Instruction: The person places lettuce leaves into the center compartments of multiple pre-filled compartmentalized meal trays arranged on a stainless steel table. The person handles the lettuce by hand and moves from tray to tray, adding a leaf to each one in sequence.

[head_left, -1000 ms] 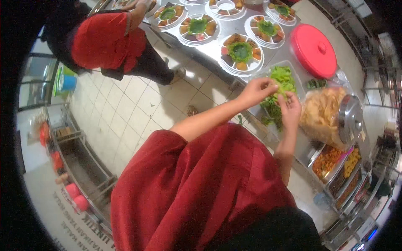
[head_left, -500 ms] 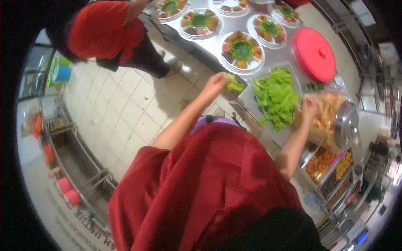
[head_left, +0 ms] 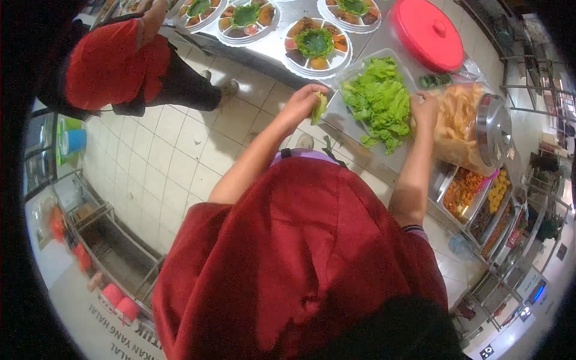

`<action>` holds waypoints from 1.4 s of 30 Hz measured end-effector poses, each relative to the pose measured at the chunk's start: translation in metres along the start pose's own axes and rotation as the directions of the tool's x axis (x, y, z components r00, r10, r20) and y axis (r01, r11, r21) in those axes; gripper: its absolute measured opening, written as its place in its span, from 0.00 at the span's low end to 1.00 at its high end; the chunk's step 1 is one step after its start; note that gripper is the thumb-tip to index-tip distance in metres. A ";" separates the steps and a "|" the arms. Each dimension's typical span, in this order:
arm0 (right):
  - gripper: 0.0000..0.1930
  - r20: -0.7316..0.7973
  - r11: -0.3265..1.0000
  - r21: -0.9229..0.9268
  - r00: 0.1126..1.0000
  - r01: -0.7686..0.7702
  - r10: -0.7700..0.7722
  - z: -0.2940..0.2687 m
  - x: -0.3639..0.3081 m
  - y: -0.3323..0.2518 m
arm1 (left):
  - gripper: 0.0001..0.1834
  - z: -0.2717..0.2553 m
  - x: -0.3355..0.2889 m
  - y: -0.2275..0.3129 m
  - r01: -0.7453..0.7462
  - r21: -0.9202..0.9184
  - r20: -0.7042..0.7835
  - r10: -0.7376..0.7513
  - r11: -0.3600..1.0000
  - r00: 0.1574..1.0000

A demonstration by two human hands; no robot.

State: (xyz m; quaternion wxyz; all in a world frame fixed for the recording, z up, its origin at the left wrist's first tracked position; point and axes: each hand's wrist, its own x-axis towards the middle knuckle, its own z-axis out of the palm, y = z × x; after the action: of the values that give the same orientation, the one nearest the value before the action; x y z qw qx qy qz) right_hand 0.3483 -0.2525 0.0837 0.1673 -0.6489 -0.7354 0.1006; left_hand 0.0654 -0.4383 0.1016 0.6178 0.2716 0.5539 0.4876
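My left hand [head_left: 300, 108] is closed on a small green lettuce leaf [head_left: 320, 108], which hangs from the fingers just off the table's near edge. To its right, a heap of lettuce leaves [head_left: 379, 102] lies in a clear plastic tub [head_left: 403, 64]. My right hand [head_left: 424, 110] is at the heap's right edge, its fingers curled; whether anything is pinched in them is hidden. Beyond my left hand stands a white compartment plate [head_left: 342, 61] with food around a leaf-lined middle.
More filled plates [head_left: 246, 18] line the metal table. A red round lid [head_left: 429, 33] lies behind the tub. On the right are a bag of crackers [head_left: 457, 114], a steel lid [head_left: 494, 132] and trays of cooked food [head_left: 463, 192]. A person in red [head_left: 111, 69] stands at the left.
The view has shifted, so the table things sit further left and higher. The leaf in my left hand has turned to hang more upright. My right hand stays beside the lettuce heap.
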 end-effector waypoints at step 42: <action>0.18 0.453 0.279 0.845 0.888 -0.457 0.083 -0.049 -0.018 0.000 | 0.32 0.146 0.133 -0.001 -0.295 0.683 0.134 0.283 0.668 0.950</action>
State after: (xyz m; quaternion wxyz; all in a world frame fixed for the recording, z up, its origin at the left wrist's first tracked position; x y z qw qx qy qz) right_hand 0.3690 -0.2732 0.1268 0.3672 -0.5222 -0.4335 0.6360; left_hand 0.1922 -0.2884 0.0799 0.3895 0.5716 0.6409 0.3330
